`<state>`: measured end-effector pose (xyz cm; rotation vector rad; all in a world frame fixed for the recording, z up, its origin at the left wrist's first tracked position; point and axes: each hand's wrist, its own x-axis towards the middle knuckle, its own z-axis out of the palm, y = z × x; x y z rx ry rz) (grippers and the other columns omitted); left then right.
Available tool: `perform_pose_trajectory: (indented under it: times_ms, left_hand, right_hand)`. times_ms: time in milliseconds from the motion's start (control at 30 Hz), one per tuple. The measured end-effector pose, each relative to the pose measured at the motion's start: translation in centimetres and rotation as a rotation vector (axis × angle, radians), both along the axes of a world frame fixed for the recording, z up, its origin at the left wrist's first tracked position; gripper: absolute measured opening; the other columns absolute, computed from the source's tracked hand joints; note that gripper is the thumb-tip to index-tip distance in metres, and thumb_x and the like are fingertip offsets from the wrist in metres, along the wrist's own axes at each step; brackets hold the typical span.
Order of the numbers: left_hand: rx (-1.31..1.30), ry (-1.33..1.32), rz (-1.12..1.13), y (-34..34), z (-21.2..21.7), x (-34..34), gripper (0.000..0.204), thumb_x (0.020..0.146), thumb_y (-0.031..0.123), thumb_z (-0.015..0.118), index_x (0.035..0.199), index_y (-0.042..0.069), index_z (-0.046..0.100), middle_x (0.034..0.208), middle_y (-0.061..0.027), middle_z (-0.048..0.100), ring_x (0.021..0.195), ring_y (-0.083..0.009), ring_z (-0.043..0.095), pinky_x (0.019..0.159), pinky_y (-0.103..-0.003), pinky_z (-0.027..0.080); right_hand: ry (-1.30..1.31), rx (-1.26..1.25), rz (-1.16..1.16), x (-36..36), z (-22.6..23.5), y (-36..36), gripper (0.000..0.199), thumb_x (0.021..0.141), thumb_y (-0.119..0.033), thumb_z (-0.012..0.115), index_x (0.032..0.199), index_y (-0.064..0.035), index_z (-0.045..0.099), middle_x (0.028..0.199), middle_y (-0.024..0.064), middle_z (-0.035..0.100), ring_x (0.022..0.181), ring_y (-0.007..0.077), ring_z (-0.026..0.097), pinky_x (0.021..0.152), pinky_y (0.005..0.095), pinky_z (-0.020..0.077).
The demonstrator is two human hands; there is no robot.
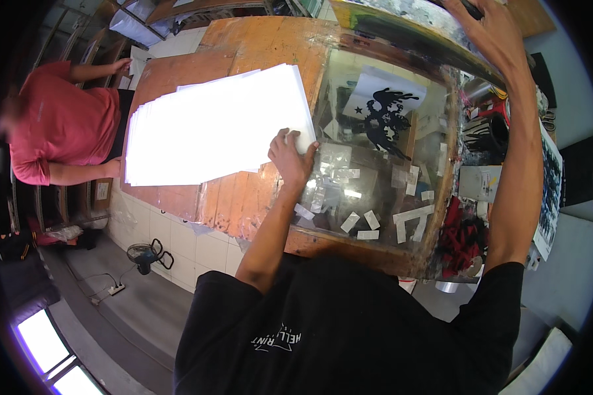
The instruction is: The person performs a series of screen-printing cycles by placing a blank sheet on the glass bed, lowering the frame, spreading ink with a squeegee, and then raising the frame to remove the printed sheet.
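i stand at a worn wooden table [234, 205], its top stained and scuffed. set into its right part is a clear panel [382, 194] with pale tape strips [368, 234] scattered over its near half; toward its far side show a white sheet [360, 100] and a black design [387, 122]. below on the left, a small dark fan [141, 255] stands by a tiled floor [174, 240], and a person in a red shirt [69, 125] is at the table's left end.

the stack of white sheets [207, 125] lies left of the panel, its edges uneven, its right side reaching the panel's border. my left hand [290, 158] rests on its near right corner, fingers loosely spread, thumb apart at the edge. my right hand [484, 33] is bent around the raised frame [402, 33] at the far right; the view crops it, so i cannot tell how tightly it grasps. tile runs along the table's near left edge; clutter crowds its right.
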<state>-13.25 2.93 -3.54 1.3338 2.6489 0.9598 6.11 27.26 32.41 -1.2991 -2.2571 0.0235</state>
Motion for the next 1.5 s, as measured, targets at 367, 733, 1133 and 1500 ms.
perform_pose_trajectory:
  times_ms: [367, 733, 1133, 1500]
  left_hand:
    - [0.224, -0.693, 0.109, 1.4, -1.4, -7.2, 0.024, 0.084, 0.032, 0.082, 0.090, 0.009, 0.080, 0.118, -0.0212, 0.071, 0.121, -0.0375, 0.061, 0.104, -0.045, 0.044]
    - [-0.141, 0.202, -0.715, 10.1, -2.5, 14.8, 0.057, 0.101, 0.043, 0.053, 0.152, 0.019, 0.047, 0.163, -0.0206, 0.030, 0.154, -0.0491, 0.010, 0.107, -0.084, 0.006]
    - [-0.207, 0.188, -1.108, 13.2, -1.7, 18.0, 0.059, 0.102, 0.046, 0.050, 0.152, 0.014, 0.047, 0.163, -0.0194, 0.030, 0.155, -0.0424, 0.014, 0.114, -0.077, 0.004]
    - [-0.191, 0.233, -0.811, 9.2, -1.5, 17.6, 0.068, 0.098, 0.051, 0.055, 0.153, 0.014, 0.044, 0.162, -0.0212, 0.030, 0.155, -0.0414, 0.014, 0.114, -0.078, -0.001]
  right_hand:
    - [-0.028, 0.104, 0.111, 0.2, -0.2, -0.3, 0.061, 0.085, -0.054, 0.066, 0.087, 0.0064, 0.073, 0.084, 0.0279, 0.071, 0.082, 0.0376, 0.071, 0.082, 0.0485, 0.0533]
    - [-0.182, -0.153, 0.138, 2.6, 1.2, 2.2, 0.068, 0.094, -0.064, 0.056, 0.070, -0.0019, 0.067, 0.058, 0.0075, 0.058, 0.056, 0.0219, 0.056, 0.058, 0.0409, 0.0501]
    - [0.005, -0.088, 0.305, 3.3, -0.2, 3.5, 0.064, 0.096, -0.058, 0.054, 0.073, -0.0002, 0.069, 0.065, 0.0103, 0.063, 0.059, 0.0248, 0.060, 0.061, 0.0427, 0.0523]
    - [-0.002, -0.059, 0.270, 3.0, 0.1, 2.9, 0.063, 0.096, -0.056, 0.054, 0.075, 0.0018, 0.070, 0.068, 0.0127, 0.065, 0.064, 0.0273, 0.063, 0.066, 0.0435, 0.0538]
